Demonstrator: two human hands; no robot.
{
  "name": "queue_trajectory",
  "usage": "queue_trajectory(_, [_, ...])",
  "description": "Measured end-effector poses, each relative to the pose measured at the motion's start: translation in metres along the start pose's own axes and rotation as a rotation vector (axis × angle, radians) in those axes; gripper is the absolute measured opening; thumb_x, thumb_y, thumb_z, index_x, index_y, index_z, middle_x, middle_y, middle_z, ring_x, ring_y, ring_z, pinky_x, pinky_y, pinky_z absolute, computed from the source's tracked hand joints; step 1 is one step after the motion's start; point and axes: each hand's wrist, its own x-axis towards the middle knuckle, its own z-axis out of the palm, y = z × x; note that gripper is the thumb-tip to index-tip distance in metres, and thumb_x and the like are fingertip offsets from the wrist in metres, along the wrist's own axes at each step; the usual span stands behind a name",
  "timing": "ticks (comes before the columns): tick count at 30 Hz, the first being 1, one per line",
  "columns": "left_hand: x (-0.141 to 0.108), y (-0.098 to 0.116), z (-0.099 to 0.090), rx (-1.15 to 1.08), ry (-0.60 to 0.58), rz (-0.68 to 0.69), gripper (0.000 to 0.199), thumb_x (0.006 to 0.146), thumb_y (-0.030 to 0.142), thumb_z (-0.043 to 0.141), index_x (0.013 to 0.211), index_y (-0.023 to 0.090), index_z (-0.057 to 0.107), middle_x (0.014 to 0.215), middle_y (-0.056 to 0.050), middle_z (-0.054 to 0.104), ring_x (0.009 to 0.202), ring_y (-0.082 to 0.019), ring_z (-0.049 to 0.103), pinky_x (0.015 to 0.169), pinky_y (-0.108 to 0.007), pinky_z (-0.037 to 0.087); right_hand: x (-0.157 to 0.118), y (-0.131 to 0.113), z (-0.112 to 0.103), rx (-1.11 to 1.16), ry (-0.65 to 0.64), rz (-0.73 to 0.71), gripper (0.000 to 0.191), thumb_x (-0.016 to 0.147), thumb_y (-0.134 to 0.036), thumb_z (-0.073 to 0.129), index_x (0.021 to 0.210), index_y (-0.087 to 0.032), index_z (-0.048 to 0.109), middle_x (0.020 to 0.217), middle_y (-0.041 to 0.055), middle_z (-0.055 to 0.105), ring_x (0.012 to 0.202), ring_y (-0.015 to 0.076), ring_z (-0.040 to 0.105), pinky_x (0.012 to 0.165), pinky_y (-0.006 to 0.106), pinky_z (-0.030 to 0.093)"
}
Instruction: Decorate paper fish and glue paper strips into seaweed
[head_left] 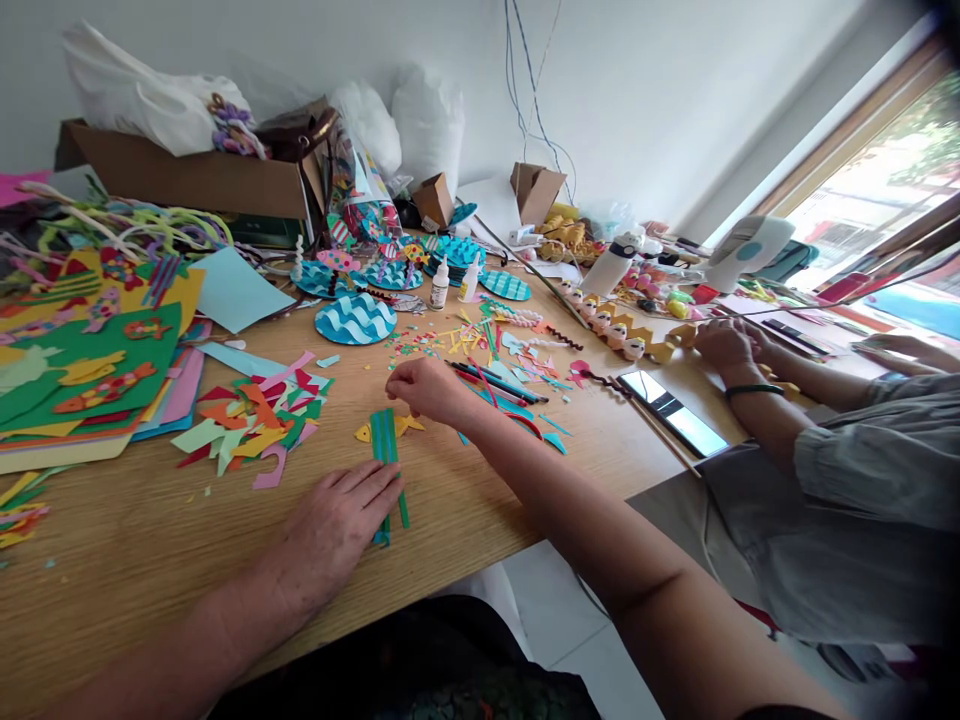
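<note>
My left hand [349, 505] lies flat with its fingers stretched out, its fingertips resting on green paper strips with blue stripes [384, 440] at the table's front. Under the strips is a yellow paper fish [409, 424], its head and tail showing on either side. Just above the fish, my right hand [421, 388] has its fingers curled together in a pinch. Whether anything is between those fingertips I cannot make out. Several dark pens or pencils [499, 380] and red-handled scissors [523, 420] lie beside my right forearm.
Colored paper scraps [259, 415] are heaped on the left, near green sheets with paper fish [112, 370]. Behind stand two glue bottles [439, 285] and a blue wavy disc [355, 318]. A phone [673, 412] lies at right, near another person's hands [726, 345].
</note>
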Motion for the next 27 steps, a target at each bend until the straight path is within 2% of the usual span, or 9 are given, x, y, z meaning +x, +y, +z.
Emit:
queue_trajectory(2, [-0.001,-0.001,0.0,-0.05,-0.013,0.008,0.046,0.079,0.003,0.029,0.115,0.018,0.055,0.122,-0.006,0.055,0.11,-0.021,0.05,0.086,-0.036,0.045,-0.003,0.003,-0.009,0.062,0.083,-0.035,0.019,0.076,-0.016,0.044,0.077,-0.013,0.063,0.075,0.0006,0.067,0.04,0.0017,0.048,0.044,0.013,0.035])
queue_trajectory(5, [-0.002,-0.007,-0.008,-0.139,0.042,0.015,0.051,0.075,0.002,0.029,0.114,0.021,0.056,0.121,-0.004,0.056,0.11,-0.017,0.05,0.09,-0.032,0.044,-0.02,0.007,-0.023,0.108,0.169,-0.056,0.019,0.079,-0.019,0.043,0.079,-0.014,0.062,0.077,-0.0003,0.066,0.043,0.0018,0.048,0.047,0.014,0.035])
queue_trajectory(9, [0.0,-0.024,-0.035,-0.183,0.109,-0.04,0.05,0.077,0.005,0.027,0.115,0.022,0.054,0.123,-0.002,0.054,0.112,-0.017,0.048,0.097,-0.034,0.039,-0.053,0.01,-0.026,-0.027,0.273,-0.049,0.014,0.077,-0.019,0.049,0.076,-0.015,0.063,0.072,-0.0009,0.064,0.054,0.0048,0.05,0.055,0.016,0.035])
queue_trajectory(12, [0.006,-0.04,-0.055,-0.211,0.11,-0.106,0.039,0.085,0.015,0.028,0.114,0.021,0.053,0.121,-0.003,0.055,0.11,-0.018,0.051,0.095,-0.032,0.041,-0.075,0.015,-0.019,-0.139,0.263,-0.068,0.014,0.077,-0.018,0.05,0.077,-0.016,0.064,0.069,-0.001,0.063,0.06,0.0072,0.052,0.058,0.018,0.033])
queue_trajectory(15, [0.013,-0.052,-0.064,-0.23,0.141,-0.139,0.035,0.089,0.026,0.028,0.109,0.02,0.056,0.112,-0.003,0.06,0.105,-0.018,0.054,0.091,-0.03,0.044,-0.09,0.024,-0.014,-0.25,0.293,-0.03,0.014,0.078,-0.018,0.049,0.079,-0.018,0.063,0.071,-0.0006,0.063,0.064,0.009,0.053,0.059,0.019,0.032])
queue_trajectory(21, [0.031,-0.059,-0.061,-0.257,0.122,-0.142,0.039,0.09,0.034,0.026,0.102,0.017,0.059,0.103,-0.004,0.063,0.098,-0.018,0.057,0.087,-0.031,0.045,-0.102,0.037,-0.013,-0.501,0.26,0.097,0.017,0.081,-0.022,0.044,0.082,-0.021,0.062,0.084,0.0017,0.064,0.074,0.0129,0.056,0.059,0.022,0.032])
queue_trajectory(27, [0.055,-0.06,-0.059,-0.276,0.089,-0.13,0.039,0.088,0.035,0.027,0.097,0.017,0.06,0.099,-0.004,0.064,0.094,-0.018,0.058,0.084,-0.032,0.046,-0.101,0.031,-0.007,-0.7,0.147,0.142,0.018,0.081,-0.03,0.048,0.087,-0.019,0.061,0.092,0.0058,0.061,0.085,0.0171,0.056,0.062,0.023,0.037])
